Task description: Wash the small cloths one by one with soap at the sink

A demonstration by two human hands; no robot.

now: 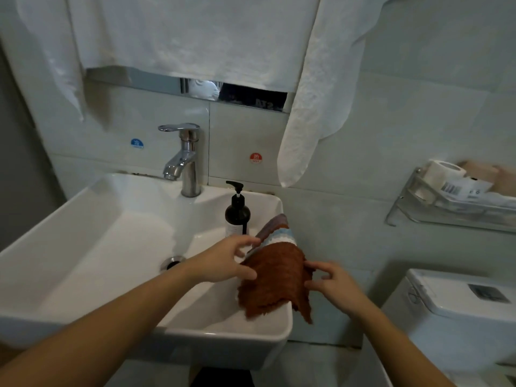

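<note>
A brown cloth (275,283) hangs over the right rim of the white sink (284,328), on top of a light blue cloth (282,238) and a purple cloth (275,221). My left hand (226,261) is at the brown cloth's left edge: its thumb touches the fabric and its fingers are spread above, near the blue cloth. My right hand (332,286) is at the right edge, with fingertip and thumb pinching the fabric. A dark soap pump bottle (237,215) stands on the sink's back right corner. No water runs from the chrome faucet (184,160).
White towels (178,37) hang over the mirror above the sink. To the right a wall shelf (452,208) holds a toilet roll and packets. A toilet tank (458,305) stands at the lower right. The drain (172,262) sits in the basin's middle.
</note>
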